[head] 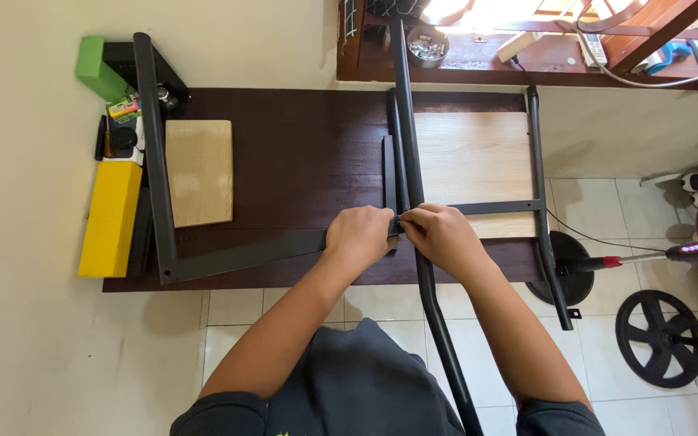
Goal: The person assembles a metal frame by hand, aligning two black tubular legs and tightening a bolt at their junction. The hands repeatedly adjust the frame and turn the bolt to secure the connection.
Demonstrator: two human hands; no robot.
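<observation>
Showing the junction where a flat black crossbar [252, 252] met an upright black tube [410, 161], the head view had both hands pressed together at that point. The left hand [359, 234] was curled shut over the end of the crossbar, and the right hand [443, 236] pinched something at the same joint with thumb and forefinger; what lay in that narrow grip was too small to make out. The joint sat between the two hands, directly under the fingertips and just above the near edge of the dark wooden surface [300, 153]. A judged risk: a small fastener held so finely could slip and drop to the tiled floor [284, 315], and the long tube, resting loosely across the surface, could roll or tip if the left hand eased its hold. Further out, the crossbar ran left to a second black tube [153, 153], beside which lay a small light wood board [199, 171]. A larger light wood panel [472, 161] lay within the frame at right. A yellow box [110, 218] and a green box [100, 68] stood along the left edge, and a fan [661, 337] stood on the floor at right.
</observation>
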